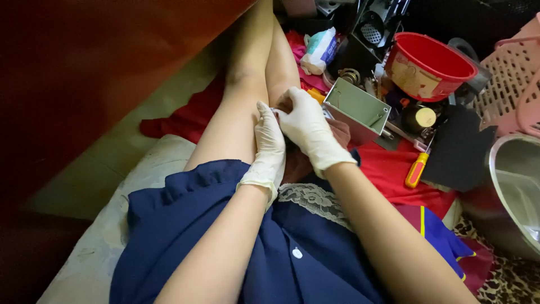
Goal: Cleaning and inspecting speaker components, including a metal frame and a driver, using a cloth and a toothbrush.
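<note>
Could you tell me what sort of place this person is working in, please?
Probably a home floor used as a makeshift repair spot: the person sits on a cushion, beside a grey metal box, an orange-handled screwdriver and a pink laundry basket.

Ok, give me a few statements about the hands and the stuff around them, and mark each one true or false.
1. Both hands wear pale gloves. True: the left hand and right hand are gloved.
2. The red bucket lies between the hands. False: it stands apart, up to the right.
3. A screwdriver with an orange handle lies on the red cloth. True.
4. The right hand holds the screwdriver. False: it lies untouched; the hands meet over something small, mostly hidden.
5. An open grey metal box sits just right of the hands. True.
</note>
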